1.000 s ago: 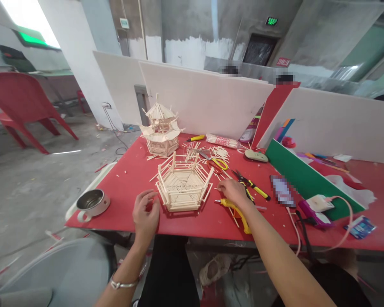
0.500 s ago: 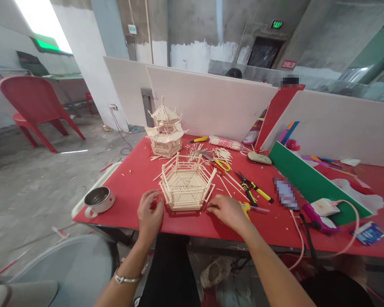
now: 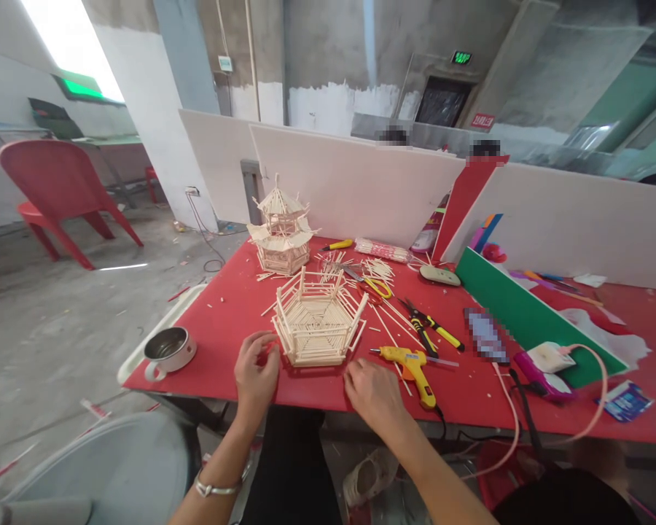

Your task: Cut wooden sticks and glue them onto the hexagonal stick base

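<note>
A hexagonal frame of thin wooden sticks [image 3: 315, 326] stands on the red table [image 3: 235, 299] in front of me. My left hand [image 3: 256, 372] rests at the frame's near left corner with its fingers curled in a pinch; what they hold is too small to name. My right hand [image 3: 372, 392] lies just below the frame's near right corner, fingers bent down on the tabletop, and I cannot see anything in it. A yellow glue gun [image 3: 412, 362] lies right of that hand. Behind the frame stands a finished stick pagoda [image 3: 280, 230].
Loose sticks [image 3: 380, 268], yellow-handled scissors [image 3: 372, 285] and pliers [image 3: 429, 327] lie behind the glue gun. A steel mug [image 3: 167, 349] sits at the table's left corner. White boards [image 3: 355, 179] wall the back, a green board [image 3: 517, 310] the right. A red chair [image 3: 49, 186] stands far left.
My right hand has drawn back from beside the pliers to the table's near edge, uncovering the glue gun. My left hand stays at the frame's corner.
</note>
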`<state>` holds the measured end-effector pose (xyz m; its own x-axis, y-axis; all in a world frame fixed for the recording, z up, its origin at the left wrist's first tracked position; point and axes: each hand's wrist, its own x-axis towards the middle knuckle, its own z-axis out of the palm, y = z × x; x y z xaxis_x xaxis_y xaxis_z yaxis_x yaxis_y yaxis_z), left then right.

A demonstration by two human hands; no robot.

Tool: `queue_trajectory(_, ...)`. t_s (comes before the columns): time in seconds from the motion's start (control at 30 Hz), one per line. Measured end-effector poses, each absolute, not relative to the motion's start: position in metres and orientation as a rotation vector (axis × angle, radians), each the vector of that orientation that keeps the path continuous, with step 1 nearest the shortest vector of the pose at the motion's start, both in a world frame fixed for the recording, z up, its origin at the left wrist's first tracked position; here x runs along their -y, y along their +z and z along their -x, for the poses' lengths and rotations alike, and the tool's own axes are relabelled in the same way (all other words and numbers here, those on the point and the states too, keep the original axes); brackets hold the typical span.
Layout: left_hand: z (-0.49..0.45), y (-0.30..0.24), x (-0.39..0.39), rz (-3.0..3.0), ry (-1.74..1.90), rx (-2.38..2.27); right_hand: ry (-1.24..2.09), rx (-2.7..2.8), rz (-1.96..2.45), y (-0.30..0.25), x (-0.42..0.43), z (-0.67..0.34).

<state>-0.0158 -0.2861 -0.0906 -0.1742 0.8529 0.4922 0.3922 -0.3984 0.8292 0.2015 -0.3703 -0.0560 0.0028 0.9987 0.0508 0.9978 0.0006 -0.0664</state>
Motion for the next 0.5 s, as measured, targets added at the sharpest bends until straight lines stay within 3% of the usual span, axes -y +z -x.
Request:
queue_trajectory(0.3,0.018,-0.093,0.284,-1.693,1.610,-1.427,-0.014,1.693,2.195,0.017,0.296,-0.300)
queue_trajectory(0.5,0.024,-0.103,0.277,-1.613,1.529,-1.416,0.109,1.521,2.081,-0.017,0.339,-0.272)
